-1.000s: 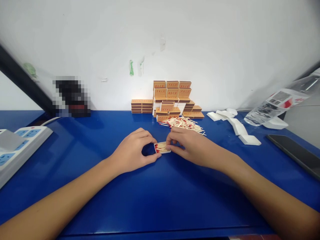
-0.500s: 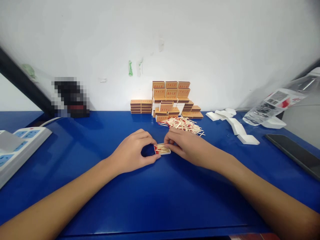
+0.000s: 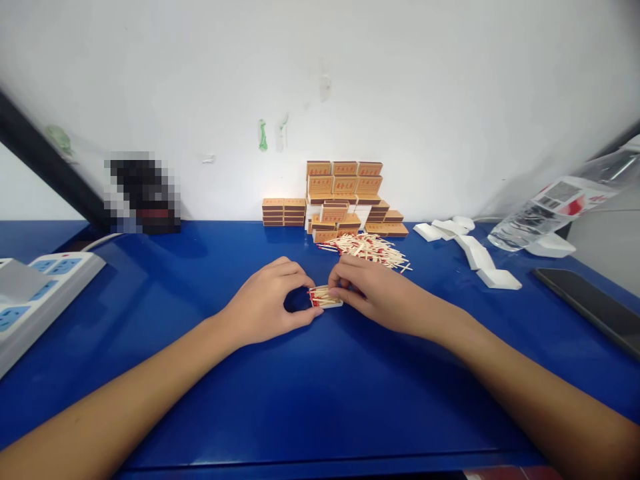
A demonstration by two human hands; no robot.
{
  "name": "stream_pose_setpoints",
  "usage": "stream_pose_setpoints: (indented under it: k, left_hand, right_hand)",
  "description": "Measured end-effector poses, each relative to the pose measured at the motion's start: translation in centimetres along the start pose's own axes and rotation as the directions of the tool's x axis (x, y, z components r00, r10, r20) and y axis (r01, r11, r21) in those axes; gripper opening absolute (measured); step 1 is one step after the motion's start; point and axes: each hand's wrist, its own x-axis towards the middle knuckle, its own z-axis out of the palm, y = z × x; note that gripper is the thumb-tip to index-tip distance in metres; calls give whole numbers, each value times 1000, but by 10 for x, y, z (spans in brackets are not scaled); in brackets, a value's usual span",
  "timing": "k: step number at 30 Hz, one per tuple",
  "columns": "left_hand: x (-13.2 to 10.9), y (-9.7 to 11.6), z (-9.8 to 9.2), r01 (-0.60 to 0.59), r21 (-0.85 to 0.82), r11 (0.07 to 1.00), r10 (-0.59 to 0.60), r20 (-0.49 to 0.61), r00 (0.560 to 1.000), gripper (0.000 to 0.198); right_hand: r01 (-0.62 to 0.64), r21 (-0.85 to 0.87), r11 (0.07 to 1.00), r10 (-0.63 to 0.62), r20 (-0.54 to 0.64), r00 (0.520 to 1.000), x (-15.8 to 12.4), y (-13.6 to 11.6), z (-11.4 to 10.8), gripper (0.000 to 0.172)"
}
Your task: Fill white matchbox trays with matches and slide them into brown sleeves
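A small white matchbox tray [image 3: 332, 306] lies on the blue tabletop in front of me, with red-headed matches [image 3: 323, 295] inside it. My left hand [image 3: 273, 300] grips the tray's left end between thumb and index finger. At the tray's right end, the thumb and fingers of my right hand [image 3: 367, 290] are pinched together on the matches' plain ends. The fingertips partly hide that end of the tray. Just beyond my right hand a loose heap of matches [image 3: 373, 248] is spread over the table.
Orange-brown matchboxes [image 3: 345, 185] are stacked against the wall, with a smaller stack [image 3: 283, 212] to their left. Several white trays [image 3: 475, 252], a tilted plastic bottle [image 3: 545, 203] and a dark phone [image 3: 590, 303] lie on the right. On the left is a power strip [image 3: 55, 283].
Both hands keep nearly the same place at the tray, the right fingers shifting only slightly over the matches. The whole view has moved a little.
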Motion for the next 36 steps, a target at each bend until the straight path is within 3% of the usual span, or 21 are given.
stream_pose_setpoints:
  k: [3,24,36]
  left_hand:
    - [0,0,0,8,4,1000,-8,4,1000,21]
    - [0,-1,1,-6,15,1000,6,-10,1000,20]
    - [0,-1,-1,16,23,1000,-16,4,1000,22]
  right_hand:
    - [16,-6,1000,-16,-35,999,0,1,-4,11]
    - [7,-20,1000,-6,43,999,-1,4,-4,13]
    - [30,38,999,-30,13,999,2,5,-2,12]
